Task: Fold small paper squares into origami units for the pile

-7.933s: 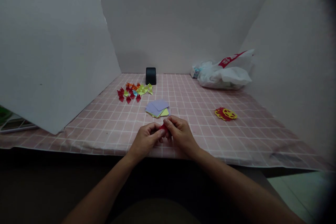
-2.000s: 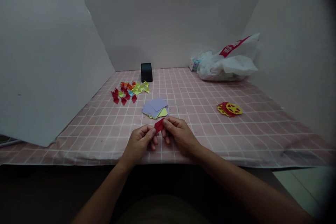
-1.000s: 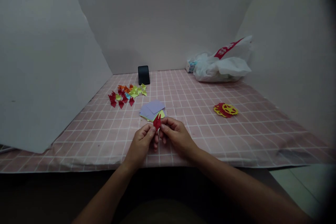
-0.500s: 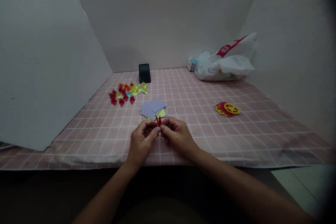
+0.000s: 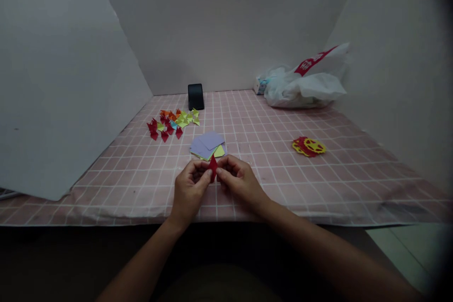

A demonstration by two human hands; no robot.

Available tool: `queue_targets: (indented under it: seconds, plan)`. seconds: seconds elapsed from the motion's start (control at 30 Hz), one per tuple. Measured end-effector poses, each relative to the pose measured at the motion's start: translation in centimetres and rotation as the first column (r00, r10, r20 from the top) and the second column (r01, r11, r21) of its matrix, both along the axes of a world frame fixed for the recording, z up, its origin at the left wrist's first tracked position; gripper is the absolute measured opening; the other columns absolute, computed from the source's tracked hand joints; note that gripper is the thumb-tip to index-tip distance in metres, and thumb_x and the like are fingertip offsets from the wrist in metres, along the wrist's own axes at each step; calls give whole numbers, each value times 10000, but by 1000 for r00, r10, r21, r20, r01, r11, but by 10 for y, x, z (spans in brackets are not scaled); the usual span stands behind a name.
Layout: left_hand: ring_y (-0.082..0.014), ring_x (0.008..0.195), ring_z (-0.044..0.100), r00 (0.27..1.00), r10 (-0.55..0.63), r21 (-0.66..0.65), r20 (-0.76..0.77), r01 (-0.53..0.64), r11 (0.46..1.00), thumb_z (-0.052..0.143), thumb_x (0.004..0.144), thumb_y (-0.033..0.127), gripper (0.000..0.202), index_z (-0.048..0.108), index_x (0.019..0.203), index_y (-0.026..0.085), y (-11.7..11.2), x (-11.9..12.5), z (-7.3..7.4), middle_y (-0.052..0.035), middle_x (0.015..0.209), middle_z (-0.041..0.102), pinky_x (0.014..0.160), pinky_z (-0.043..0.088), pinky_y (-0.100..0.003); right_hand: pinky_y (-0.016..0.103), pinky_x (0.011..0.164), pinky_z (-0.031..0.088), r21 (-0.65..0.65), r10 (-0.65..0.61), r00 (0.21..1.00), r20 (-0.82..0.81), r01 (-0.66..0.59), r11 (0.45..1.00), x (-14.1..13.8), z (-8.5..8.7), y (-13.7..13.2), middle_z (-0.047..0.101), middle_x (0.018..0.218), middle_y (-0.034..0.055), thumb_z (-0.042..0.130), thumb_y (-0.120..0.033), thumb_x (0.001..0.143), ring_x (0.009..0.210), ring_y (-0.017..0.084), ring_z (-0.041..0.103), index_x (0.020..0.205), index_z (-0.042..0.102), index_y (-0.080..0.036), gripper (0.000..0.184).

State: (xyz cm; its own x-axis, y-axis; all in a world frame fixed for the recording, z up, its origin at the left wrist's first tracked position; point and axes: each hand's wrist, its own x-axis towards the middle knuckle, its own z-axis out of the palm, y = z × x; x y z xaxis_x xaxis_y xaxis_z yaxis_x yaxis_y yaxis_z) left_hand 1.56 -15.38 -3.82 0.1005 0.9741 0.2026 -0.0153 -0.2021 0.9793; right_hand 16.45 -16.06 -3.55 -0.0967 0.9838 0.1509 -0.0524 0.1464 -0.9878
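Note:
Between my two hands is a small piece of folded red paper (image 5: 213, 166), a narrow upright diamond with a pointed top. My left hand (image 5: 191, 184) pinches its left edge with thumb and fingertips. On the opposite edge, my right hand (image 5: 238, 179) grips it the same way. Just beyond my fingers lies a stack of purple and yellow-green paper sheets (image 5: 210, 141). Farther off to the left sits a cluster of small folded paper pieces (image 5: 170, 125) in red, orange, yellow and blue.
A dark phone (image 5: 196, 96) leans upright at the back. White plastic bag (image 5: 304, 88) and a small tissue pack (image 5: 260, 86) rest at the back right. Red and yellow star cut-outs (image 5: 308, 146) lie on the right of the checked tablecloth (image 5: 269, 137). White panels surround three sides.
The red paper showed two separate points at the top; now it shows a single-pointed, flatter diamond. Both hands stay in nearly the same place, and the view has shifted slightly.

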Motion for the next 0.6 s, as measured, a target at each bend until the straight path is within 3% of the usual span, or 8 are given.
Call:
queue_targets:
  seconds: [0.3,0.6]
  plan:
    - [-138,763,680,1000,30,10,-6,-30,1000,706,795,212,113,653,887,174,-2,1,0,-10,848,693,721,563,-255,274,650,454,104,-24,998,51,18,994,-1,-4,-1,637,789,0,649,-224,825,698,136,584,897,636,-195,79]
    - [-127,742,662,1000,-12,1,-7,12,1000,712,799,207,118,652,893,168,-1,-1,2,-5,843,681,713,543,-246,276,678,467,122,-54,998,32,49,991,-2,-6,0,645,790,-9,609,-140,806,718,136,605,848,617,-196,71]
